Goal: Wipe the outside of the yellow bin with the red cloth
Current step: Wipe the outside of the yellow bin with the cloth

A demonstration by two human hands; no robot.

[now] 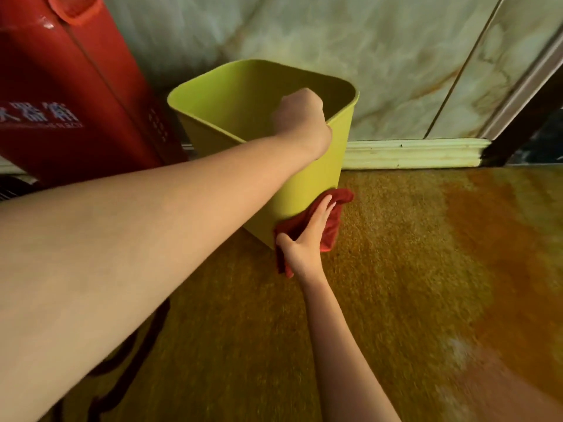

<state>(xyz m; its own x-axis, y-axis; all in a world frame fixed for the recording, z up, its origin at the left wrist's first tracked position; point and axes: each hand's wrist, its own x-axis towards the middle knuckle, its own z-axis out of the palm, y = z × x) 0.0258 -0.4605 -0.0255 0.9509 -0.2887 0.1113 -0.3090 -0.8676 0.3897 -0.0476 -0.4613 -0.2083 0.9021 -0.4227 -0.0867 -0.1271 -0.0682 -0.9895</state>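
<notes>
1. We note the yellow-green, square plastic bin with rounded corners (307, 178) standing on the speckled amber stone floor (411, 269), close to the marble-patterned wall (380, 56) and its pale skirting board (414, 152). It appears tipped slightly toward us. A glossy red cabinet with white lettering (70, 95) stands just beside it on the left.
2. Left hand (301, 117): grip curled over the bin's near right rim, fingers inside, holding the bin steady.
3. Right hand (307, 236): fingers spread, palm flat, pressing the crumpled dark red cloth (332, 220) against the lower right corner of the bin's outer wall. The grip is broad rather than pinched; the thumb tucks the cloth's lower edge.
4. Step in hand, as we judge it: wiping is under way, low on the near right corner of the outside.
5. Next move, in our judgement: slide the cloth along that wall with steady pressure while the left hand braces the rim, then turn the bin to reach the faces toward the wall and the cabinet, which we cannot see.
</notes>
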